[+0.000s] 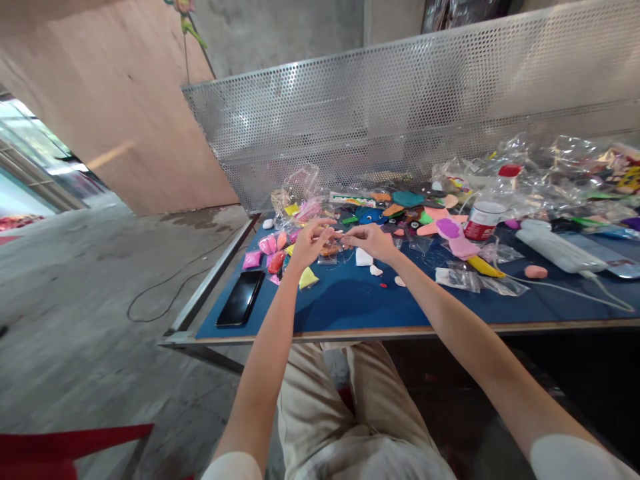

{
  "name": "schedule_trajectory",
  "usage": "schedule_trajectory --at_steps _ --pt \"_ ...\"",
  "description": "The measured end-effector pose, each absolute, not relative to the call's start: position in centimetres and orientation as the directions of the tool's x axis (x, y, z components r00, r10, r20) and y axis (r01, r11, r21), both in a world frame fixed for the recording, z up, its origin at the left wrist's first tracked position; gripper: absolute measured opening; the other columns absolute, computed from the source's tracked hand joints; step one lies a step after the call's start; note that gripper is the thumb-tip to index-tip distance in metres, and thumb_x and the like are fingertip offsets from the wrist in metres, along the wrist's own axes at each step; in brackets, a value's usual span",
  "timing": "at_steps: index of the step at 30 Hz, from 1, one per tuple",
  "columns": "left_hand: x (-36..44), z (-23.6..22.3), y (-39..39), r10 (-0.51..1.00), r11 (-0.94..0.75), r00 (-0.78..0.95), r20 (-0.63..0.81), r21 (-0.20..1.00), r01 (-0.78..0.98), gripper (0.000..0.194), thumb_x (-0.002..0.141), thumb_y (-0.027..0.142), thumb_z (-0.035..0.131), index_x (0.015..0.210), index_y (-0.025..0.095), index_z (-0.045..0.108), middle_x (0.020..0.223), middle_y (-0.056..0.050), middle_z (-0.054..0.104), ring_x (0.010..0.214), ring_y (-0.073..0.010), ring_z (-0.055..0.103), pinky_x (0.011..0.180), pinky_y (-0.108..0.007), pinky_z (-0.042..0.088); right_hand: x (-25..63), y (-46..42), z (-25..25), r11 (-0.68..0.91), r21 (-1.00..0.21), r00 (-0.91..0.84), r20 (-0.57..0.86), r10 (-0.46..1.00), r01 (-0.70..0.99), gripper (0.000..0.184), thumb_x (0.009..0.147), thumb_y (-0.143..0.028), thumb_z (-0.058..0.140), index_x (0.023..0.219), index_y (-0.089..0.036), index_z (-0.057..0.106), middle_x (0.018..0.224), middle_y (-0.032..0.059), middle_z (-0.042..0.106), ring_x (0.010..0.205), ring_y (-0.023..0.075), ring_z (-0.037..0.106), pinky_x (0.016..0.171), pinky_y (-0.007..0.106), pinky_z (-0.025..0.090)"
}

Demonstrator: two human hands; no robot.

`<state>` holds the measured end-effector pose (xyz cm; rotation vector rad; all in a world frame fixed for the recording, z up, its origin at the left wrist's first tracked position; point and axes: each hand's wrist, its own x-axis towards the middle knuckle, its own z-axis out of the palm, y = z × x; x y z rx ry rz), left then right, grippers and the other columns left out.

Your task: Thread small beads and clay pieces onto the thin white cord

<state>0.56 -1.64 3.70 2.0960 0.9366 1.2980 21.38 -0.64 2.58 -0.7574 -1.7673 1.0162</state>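
Both my arms reach out over a blue table (350, 300). My left hand (311, 241) and my right hand (371, 240) meet fingertip to fingertip above it, pinching a small clear plastic bag (333, 250) with orange clay inside. The fingers of both hands are closed on the bag. Around them lie small bags of pink, red and yellow clay (273, 257), a yellow clay wedge (307, 278) and a white lump (364, 257).
A black phone (241, 298) lies near the table's left front corner. A red and white jar (483, 221), a white power strip (557, 250) with its cable, flat clay shapes and crumpled clear wrappers (545, 173) fill the right and back. A perforated metal screen (400, 113) stands behind.
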Motion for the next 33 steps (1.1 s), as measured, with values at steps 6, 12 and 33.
schedule_trajectory --at_steps 6,12,33 --pt "0.7 3.5 -1.5 0.786 -0.610 0.310 0.534 0.751 0.252 0.050 0.101 0.059 0.051 0.135 0.024 0.062 0.093 -0.008 0.080 0.069 -0.0154 0.075 0.060 -0.025 0.060 21.0 -1.3 2.7 0.518 -0.850 -0.368 0.452 0.812 0.099 0.036 0.075 -0.055 0.074 0.068 -0.020 0.072 0.065 0.0023 0.071 0.063 0.0161 0.062 0.067 0.030 0.049" --pt "0.7 3.2 -1.2 0.763 -0.641 0.339 0.550 0.713 0.285 0.057 0.099 0.068 0.047 0.121 0.019 0.064 0.097 -0.011 0.080 0.062 -0.0137 0.072 0.052 -0.023 0.056 20.9 -1.2 2.5 0.362 -0.932 -0.412 0.317 0.854 0.034 0.030 0.070 -0.047 0.074 0.059 -0.020 0.065 0.056 -0.0012 0.063 0.059 0.0132 0.054 0.067 0.029 0.045" --pt "0.9 3.6 -1.9 0.476 -0.673 0.275 0.835 0.146 0.725 0.024 0.092 0.043 0.070 0.109 0.027 0.076 0.123 -0.008 0.074 0.123 -0.0287 0.062 0.112 -0.048 0.042 20.4 0.0 1.4 0.311 -0.949 -0.110 0.316 0.942 -0.057 0.035 0.065 -0.051 0.075 0.053 -0.022 0.059 0.055 -0.0018 0.059 0.058 0.0121 0.046 0.060 0.028 0.038"
